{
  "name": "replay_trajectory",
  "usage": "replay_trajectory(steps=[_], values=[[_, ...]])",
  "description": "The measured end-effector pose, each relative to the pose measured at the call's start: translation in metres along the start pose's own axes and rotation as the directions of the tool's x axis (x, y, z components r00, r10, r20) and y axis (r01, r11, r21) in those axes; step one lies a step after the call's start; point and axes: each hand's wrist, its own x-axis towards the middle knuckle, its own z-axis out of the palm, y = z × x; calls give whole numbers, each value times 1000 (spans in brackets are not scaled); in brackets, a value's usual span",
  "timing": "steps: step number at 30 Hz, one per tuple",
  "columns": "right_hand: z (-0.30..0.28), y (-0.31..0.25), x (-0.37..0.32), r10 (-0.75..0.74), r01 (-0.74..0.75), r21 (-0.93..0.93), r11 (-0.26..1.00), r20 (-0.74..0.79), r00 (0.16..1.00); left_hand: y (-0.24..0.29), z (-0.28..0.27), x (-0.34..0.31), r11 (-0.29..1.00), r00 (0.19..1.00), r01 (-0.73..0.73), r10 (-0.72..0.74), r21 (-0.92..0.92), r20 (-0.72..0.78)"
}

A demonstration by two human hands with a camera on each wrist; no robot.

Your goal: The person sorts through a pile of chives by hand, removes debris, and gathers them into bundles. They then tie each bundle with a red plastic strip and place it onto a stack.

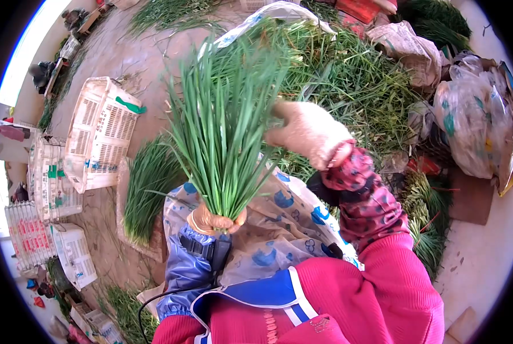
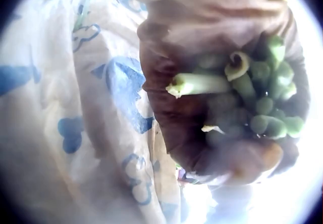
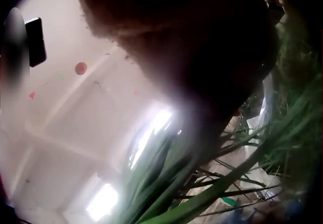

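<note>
My gloved left hand [image 1: 215,220] grips a bunch of chives [image 1: 222,132] near the base, its leaves fanning upward over my lap. Close up in the left wrist view, the pale cut ends [image 2: 202,84] stick out of the curled, brown-gloved fingers [image 2: 242,158]. My right hand [image 1: 311,129], in a pale fuzzy glove, is at the right side of the leaves, blurred, with a gap between thumb and fingers. Dark in the right wrist view, that hand [image 3: 186,42] hides its own fingertips, with long green leaves [image 3: 202,198] just below it.
A patterned plastic apron [image 1: 273,229] covers my lap. Beyond it lies a large heap of loose leaves [image 1: 348,80]. More chives [image 1: 147,189] lie to the left near a white crate [image 1: 98,135], and trimmed bunches [image 1: 420,212] lie at the right. Plastic bags [image 1: 468,120] stand at the far right.
</note>
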Motion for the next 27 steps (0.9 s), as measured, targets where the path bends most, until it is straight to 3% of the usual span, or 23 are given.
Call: replay_trajectory(steps=[1,2,3,5,6,7,8,10,11,12,13,14,15,16,17,18,19,21,22,25,27], values=[[10,5,6,2,-1,-12,1000,52,999,-2,-2,0,1000,1000,16,-16,12,15],[31,24,14,-58,68,115,991,-81,995,-3,-4,0,999,999,29,-30,25,28],[40,51,30,-132,173,123,977,-288,948,0,1,1,998,999,48,-47,27,-7],[19,73,29,74,240,467,851,-559,826,2,1,0,992,995,83,-77,94,-58],[-3,72,18,357,233,755,613,-528,771,6,0,-1,986,992,104,-94,134,-86],[-10,103,20,452,397,880,260,-475,755,9,3,1,979,989,106,-86,174,-119],[-13,132,25,522,521,844,-126,-390,759,7,1,0,973,984,95,-60,212,-168],[-10,145,12,586,436,894,-105,-299,754,8,5,5,976,969,50,5,214,-246],[-5,123,2,638,329,944,-14,-245,730,11,-1,6,958,964,108,-35,266,-265],[3,108,-9,631,124,983,136,-182,754,10,-5,7,944,960,115,-25,310,-279],[27,128,-12,435,80,982,169,-147,888,9,-9,11,927,957,125,-19,353,-288],[36,109,-18,336,-5,986,169,-53,940,6,-14,15,908,956,137,-16,395,-294],[44,87,-21,284,-51,974,219,-14,959,-1,-21,19,753,952,130,87,645,-294],[53,74,-19,199,-9,971,239,-40,979,0,-17,26,524,926,180,195,832,-323],[63,68,-13,98,84,939,334,-123,988,4,-8,34,250,897,241,311,938,-313],[71,60,-5,199,129,972,194,-168,966,11,2,38,-44,868,310,422,950,-264],[106,117,21,39,341,884,319,-372,928,27,17,40,-92,818,477,411,874,-403],[127,189,41,-84,509,733,451,-533,842,45,27,40,-205,771,454,579,867,-266],[118,201,36,-21,469,730,498,-530,848,50,27,37,-259,735,449,651,855,-189],[88,229,12,168,320,718,618,-518,839,54,4,26,-453,737,505,669,735,-94],[55,218,-17,484,240,910,337,-386,785,56,3,23,-493,740,540,664,683,-106]])
